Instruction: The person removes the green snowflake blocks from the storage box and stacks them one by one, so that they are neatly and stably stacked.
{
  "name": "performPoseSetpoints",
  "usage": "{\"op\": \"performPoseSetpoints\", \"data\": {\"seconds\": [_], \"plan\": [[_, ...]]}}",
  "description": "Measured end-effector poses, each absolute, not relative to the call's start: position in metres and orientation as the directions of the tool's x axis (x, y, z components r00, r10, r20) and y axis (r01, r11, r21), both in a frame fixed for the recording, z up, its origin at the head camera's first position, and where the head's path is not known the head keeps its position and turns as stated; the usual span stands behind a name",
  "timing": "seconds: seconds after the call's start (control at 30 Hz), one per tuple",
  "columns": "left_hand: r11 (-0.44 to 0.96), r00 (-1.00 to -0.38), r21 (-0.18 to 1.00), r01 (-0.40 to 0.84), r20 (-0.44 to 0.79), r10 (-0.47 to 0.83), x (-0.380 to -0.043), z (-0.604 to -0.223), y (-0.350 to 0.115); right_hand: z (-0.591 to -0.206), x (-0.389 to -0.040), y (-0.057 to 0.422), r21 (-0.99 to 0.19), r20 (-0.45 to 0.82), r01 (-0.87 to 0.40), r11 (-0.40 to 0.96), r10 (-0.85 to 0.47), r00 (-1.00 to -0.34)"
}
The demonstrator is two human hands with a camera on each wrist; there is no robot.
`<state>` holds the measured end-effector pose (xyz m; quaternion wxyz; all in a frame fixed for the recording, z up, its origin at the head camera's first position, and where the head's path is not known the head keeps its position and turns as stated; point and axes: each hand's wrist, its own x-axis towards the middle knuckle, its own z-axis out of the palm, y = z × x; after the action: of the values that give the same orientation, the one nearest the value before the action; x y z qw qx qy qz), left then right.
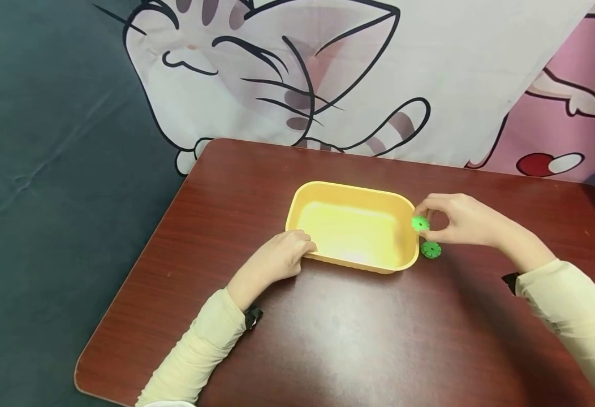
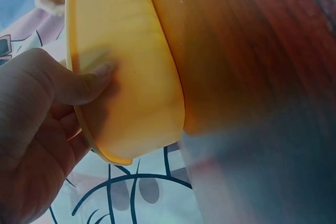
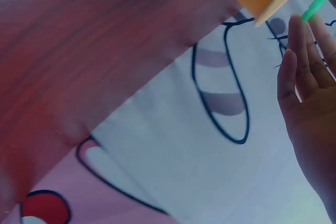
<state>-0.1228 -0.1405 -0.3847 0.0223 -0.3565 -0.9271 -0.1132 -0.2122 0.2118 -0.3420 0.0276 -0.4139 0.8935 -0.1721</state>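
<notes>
A yellow plastic basin [image 1: 358, 195] stands on the table, its visible inside bare. My left hand [image 1: 283, 255] grips its near left rim; in the left wrist view the thumb [image 2: 86, 83] presses the outer wall and the fingers curl over the rim. At the basin's right end my right hand [image 1: 462, 220] pinches a light green notched disc [image 1: 420, 224] between thumb and fingertips, by the rim. That disc [image 3: 314, 7] appears edge-on in the right wrist view. A darker green notched disc [image 1: 431, 250] lies on the table just below the right hand.
The brown wooden table [image 1: 185, 339] has rounded corners. Behind it hangs a white cloth [image 1: 460, 73] with a cartoon cat, beside a pink part [image 1: 577, 62]. Dark green fabric [image 1: 38, 226] lies to the left. The right arm casts a shadow across the tabletop.
</notes>
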Motion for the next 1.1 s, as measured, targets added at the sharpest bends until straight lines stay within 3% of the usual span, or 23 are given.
{"op": "performPoseSetpoints", "data": {"seconds": [0.13, 0.67, 1.1], "plan": [[0.721, -0.746, 0.195, 0.665, 0.122, 0.655, -0.124, -0.385, -0.141, -0.351, -0.208, 0.224, -0.324, 0.069, -0.693, 0.643, -0.715, -0.696], [0.739, -0.764, 0.202, 0.642, 0.093, 0.638, -0.123, -0.384, -0.140, -0.386, -0.201, 0.247, -0.253, 0.026, -0.668, 0.700, -0.685, -0.728], [0.737, -0.762, 0.198, 0.646, 0.113, 0.638, -0.123, -0.387, -0.139, -0.396, -0.199, 0.252, -0.268, 0.009, -0.676, 0.687, -0.700, -0.714]]}}
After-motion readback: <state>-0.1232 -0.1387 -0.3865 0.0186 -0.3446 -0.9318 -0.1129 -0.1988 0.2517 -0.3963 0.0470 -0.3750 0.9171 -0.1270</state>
